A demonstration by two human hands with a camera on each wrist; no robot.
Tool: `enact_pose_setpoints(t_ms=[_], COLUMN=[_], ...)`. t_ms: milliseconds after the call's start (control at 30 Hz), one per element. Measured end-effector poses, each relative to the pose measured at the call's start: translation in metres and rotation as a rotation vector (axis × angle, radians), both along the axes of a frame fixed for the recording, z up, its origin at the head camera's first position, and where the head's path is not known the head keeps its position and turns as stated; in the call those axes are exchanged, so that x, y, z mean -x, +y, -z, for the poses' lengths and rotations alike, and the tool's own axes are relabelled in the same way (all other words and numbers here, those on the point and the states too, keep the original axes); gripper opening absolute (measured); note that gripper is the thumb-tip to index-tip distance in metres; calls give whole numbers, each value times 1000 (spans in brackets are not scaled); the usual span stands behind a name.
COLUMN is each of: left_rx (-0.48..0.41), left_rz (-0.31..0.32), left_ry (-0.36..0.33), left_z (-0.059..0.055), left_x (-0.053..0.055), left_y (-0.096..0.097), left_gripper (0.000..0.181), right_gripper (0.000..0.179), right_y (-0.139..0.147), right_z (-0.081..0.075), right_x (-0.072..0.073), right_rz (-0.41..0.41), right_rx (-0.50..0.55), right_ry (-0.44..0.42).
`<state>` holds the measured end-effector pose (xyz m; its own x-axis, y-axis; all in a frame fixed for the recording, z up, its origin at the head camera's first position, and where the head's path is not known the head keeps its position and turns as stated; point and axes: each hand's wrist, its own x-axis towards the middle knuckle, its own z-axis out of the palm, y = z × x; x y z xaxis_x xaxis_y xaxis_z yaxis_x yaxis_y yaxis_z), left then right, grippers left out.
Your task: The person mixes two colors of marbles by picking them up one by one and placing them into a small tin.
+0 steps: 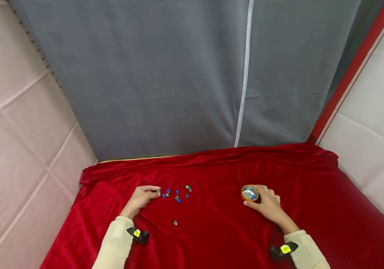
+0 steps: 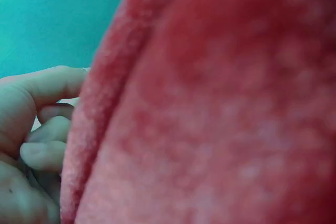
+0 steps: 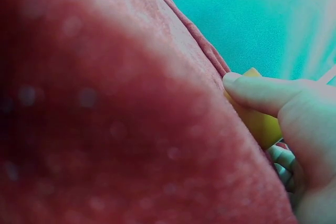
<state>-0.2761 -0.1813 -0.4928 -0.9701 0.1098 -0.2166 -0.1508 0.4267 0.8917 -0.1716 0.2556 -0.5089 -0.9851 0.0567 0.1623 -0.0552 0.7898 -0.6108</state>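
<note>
My left hand point(image 1: 140, 198) is at the left of the red cloth, pinching a greenish glass marble point(image 1: 158, 192) between thumb and index finger. Close to its fingertips lie several blue and green marbles, among them a blue marble point(image 1: 178, 201) and a green marble point(image 1: 187, 186). One clear, dark-streaked marble point(image 1: 175, 222) sits apart, nearer me. On the right, my right hand point(image 1: 268, 201) grips a small round tin point(image 1: 245, 199), orange outside and silvery inside, tilted toward the head camera. A few blue and green marbles point(image 1: 252, 197) show inside it. Cloth hides the left fingertips in the left wrist view.
Wrinkled red velvet cloth point(image 1: 218, 224) covers the table, bunched along the back edge. A grey curtain point(image 1: 178, 82) hangs behind, with pale panels point(image 1: 27, 130) at the left and white ones point(image 1: 376, 123) at the right. Each wrist carries a small black camera.
</note>
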Motion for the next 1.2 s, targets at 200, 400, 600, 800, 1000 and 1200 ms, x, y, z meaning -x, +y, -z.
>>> enact_pose_setpoints(t_ms=[200, 400, 600, 800, 1000, 1200], left_rx=[-14, -39, -81, -115, -143, -171], left_rz=[-20, -8, 46, 107, 158, 200], left_ry=[-28, -9, 7, 31, 52, 54], left_z=[-2, -11, -32, -40, -43, -46], left_x=[0, 0, -4, 0, 3, 0], left_y=[-6, 2, 23, 45, 66, 89], left_gripper=[34, 35, 37, 37, 37, 37], right_gripper=[68, 68, 68, 68, 68, 68], right_y=[-3, -2, -2, -1, -1, -1], right_z=[0, 0, 0, -2, -4, -5], right_x=[2, 4, 4, 5, 6, 4], right_rz=[-2, -2, 0, 2, 0, 3], right_rx=[-1, -3, 0, -6, -7, -9], right_ry=[-6, 0, -1, 0, 0, 0])
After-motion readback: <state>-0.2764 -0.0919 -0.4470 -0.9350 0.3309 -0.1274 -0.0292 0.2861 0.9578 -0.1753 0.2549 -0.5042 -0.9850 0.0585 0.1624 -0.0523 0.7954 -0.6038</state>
